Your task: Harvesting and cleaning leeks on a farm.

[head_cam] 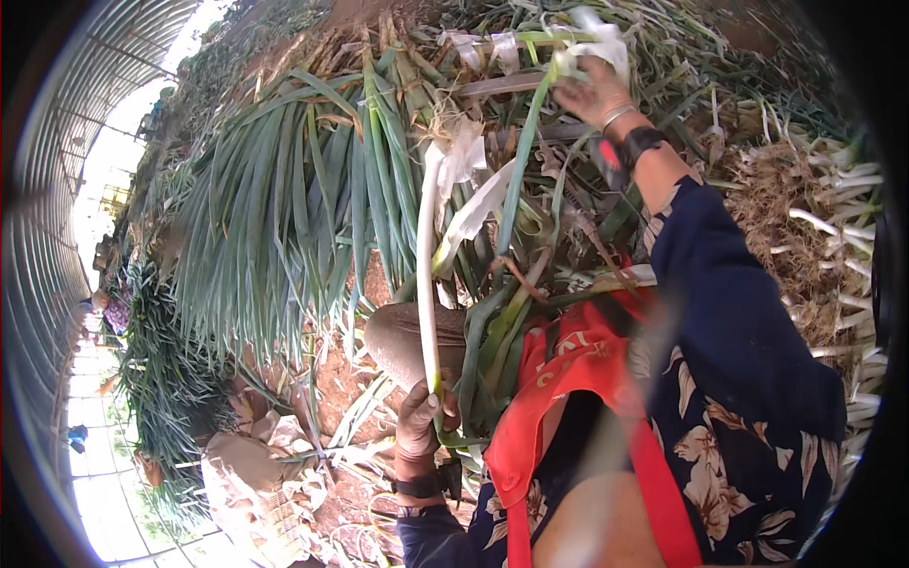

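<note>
My left hand (426, 422), low in the picture, grips a long Welsh onion (426, 248) near where its white stalk turns green. The onion stands nearly upright in view, its fibrous roots (442, 126) at the top. Pale peeled skin (465, 156) hangs beside the root end, and another loose strip (479, 213) droops below it. My right hand (595, 92) is raised at the upper right, fingers bent around a stripped onion leaf (524, 156) with whitish, blurred skin at its end. Its exact grip is partly blurred.
Green onion tops (284, 213) lie in a thick bundle at the left. Rooted white onions (788, 213) are piled at the right. Leaf waste surrounds a wooden bar (501, 85). A rounded brown object (405, 341) is behind the held stalk. A crumpled sack (248, 476) lies lower left.
</note>
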Motion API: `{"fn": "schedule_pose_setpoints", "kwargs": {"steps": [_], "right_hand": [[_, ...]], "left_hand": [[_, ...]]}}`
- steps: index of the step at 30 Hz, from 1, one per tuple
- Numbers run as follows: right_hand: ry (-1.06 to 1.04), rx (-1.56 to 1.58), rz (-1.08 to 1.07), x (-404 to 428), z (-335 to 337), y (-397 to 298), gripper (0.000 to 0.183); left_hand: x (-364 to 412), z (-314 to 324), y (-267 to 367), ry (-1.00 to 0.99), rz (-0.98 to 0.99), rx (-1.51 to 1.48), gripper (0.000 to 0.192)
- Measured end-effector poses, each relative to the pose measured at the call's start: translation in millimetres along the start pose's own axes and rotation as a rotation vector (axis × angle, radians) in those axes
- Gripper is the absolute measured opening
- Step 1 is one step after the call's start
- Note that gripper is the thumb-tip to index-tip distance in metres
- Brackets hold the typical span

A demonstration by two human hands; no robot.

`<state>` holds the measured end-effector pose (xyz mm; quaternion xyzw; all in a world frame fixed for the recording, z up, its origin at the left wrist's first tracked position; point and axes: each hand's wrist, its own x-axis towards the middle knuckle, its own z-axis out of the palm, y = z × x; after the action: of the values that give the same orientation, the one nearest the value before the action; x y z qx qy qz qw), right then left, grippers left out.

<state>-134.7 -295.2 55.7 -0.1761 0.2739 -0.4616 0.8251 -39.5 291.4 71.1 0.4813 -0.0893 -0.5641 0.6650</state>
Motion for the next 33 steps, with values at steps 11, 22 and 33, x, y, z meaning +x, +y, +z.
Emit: {"fn": "schedule_pose_setpoints", "kwargs": {"steps": [11,22,33], "right_hand": [[-0.429,-1.347,-0.193,-135,18,92,0.052],[0.001,-0.088,0.176,-73,-43,10,0.019],[-1.405,-1.756,-0.452,-325,-25,-14,0.032]], "left_hand": [[-6,45,-4,0.131,0.007,0.552,0.049],[-47,45,-10,0.139,-0.017,0.559,0.044],[-20,114,44,-0.196,0.254,1.312,0.040]]}}
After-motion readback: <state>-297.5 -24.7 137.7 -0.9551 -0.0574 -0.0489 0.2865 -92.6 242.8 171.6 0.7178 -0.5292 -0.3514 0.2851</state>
